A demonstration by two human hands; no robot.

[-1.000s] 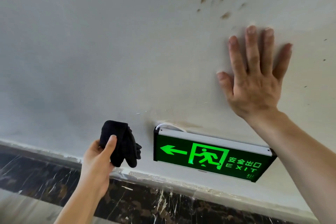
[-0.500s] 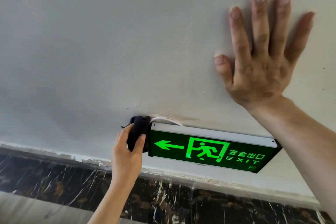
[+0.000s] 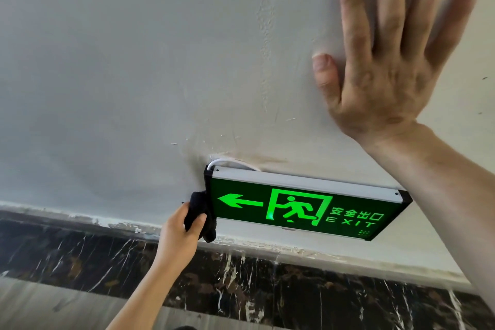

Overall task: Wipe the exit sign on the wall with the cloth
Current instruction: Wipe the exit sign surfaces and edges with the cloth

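A lit green exit sign [image 3: 302, 207] with a white arrow, a running figure and a silver top frame is fixed low on the pale wall [image 3: 120, 61]. My left hand [image 3: 178, 233] grips a bunched black cloth [image 3: 201, 214] and presses it against the sign's left end, near its lower corner. My right hand [image 3: 385, 61] lies flat on the wall above and right of the sign, fingers spread, holding nothing. My right forearm crosses in front of the sign's right end.
A white cable [image 3: 227, 162] loops out of the wall at the sign's top left corner. Below the sign runs a dark marble skirting [image 3: 267, 284] with a rough plaster edge, and grey floor [image 3: 53, 305] shows at the bottom left.
My left hand brought the cloth from left of the sign to its left end, then slid it down from the top corner to the lower corner. The view has moved closer.
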